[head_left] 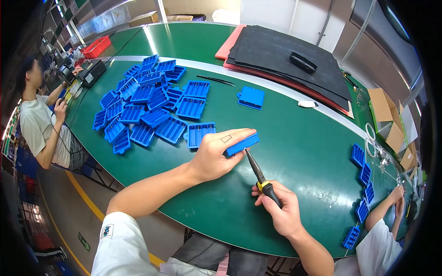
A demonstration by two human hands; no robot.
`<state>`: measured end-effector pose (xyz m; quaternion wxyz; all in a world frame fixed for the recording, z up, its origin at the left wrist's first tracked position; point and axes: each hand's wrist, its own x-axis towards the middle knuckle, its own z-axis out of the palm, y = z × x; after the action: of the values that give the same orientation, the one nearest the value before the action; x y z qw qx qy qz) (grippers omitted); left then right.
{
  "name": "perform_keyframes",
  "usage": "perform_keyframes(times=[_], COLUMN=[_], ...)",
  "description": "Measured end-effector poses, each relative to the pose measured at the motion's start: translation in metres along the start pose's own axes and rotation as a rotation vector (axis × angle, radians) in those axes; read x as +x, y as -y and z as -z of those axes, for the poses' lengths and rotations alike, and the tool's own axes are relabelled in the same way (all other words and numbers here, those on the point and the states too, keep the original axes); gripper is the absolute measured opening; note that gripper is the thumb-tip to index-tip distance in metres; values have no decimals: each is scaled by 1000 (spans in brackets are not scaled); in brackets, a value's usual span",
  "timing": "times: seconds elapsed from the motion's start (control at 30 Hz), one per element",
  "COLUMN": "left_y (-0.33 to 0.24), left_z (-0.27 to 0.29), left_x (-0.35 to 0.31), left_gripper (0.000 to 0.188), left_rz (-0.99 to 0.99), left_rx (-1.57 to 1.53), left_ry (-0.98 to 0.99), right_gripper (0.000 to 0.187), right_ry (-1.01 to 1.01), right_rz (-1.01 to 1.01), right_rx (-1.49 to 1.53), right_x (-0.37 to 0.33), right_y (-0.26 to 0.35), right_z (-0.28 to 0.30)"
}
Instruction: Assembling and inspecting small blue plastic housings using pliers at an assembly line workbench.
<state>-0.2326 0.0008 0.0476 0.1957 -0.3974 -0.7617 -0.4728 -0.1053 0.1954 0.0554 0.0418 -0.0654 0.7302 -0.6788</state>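
My left hand (218,154) grips a blue plastic battery holder (241,145), tilted up on its edge above the green table. My right hand (282,204) is closed round the black and yellow handles of long-nose pliers (258,172). The pliers' tip touches or nearly touches the holder's near edge; I cannot tell which. Just left of my left hand lies another battery holder (200,133), its slots facing up. Beyond my hands a further blue holder (251,97) rests face down.
A heap of blue battery holders (145,99) covers the table's left part, with black tweezers (215,80) beside it. Black sheets (285,60) lie at the back. A row of holders (363,184) runs along the right, near a co-worker's hands (397,200). Another person (43,115) sits left.
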Motion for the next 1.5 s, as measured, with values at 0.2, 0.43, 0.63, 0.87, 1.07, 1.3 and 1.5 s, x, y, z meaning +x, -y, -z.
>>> perform_keyframes(times=[0.2,0.43,0.63,0.87,1.07,1.3,1.5], left_y=[2,15,18,-14,-127,-150,-164], left_z=[0,2,14,12,25,12,-7], left_x=[1,10,11,10,-23,-99,-179], left_gripper=[47,49,36,28,33,41,48], left_rz=[-3,-279,-120,-75,-370,-199,539], left_rx=[-3,261,65,-78,-526,-499,-354], left_ry=[13,67,16,104,379,359,292], right_gripper=[12,18,19,27,49,31,24], right_ry=[33,40,112,-270,-122,-34,-531], right_rz=[10,-284,-127,9,-9,-337,-157], right_rx=[-135,89,-161,-1328,74,762,552], right_x=[0,-1,-3,-31,-96,-171,-188], right_y=[-2,14,21,10,36,-16,-65], right_z=[3,4,31,45,15,-35,-81])
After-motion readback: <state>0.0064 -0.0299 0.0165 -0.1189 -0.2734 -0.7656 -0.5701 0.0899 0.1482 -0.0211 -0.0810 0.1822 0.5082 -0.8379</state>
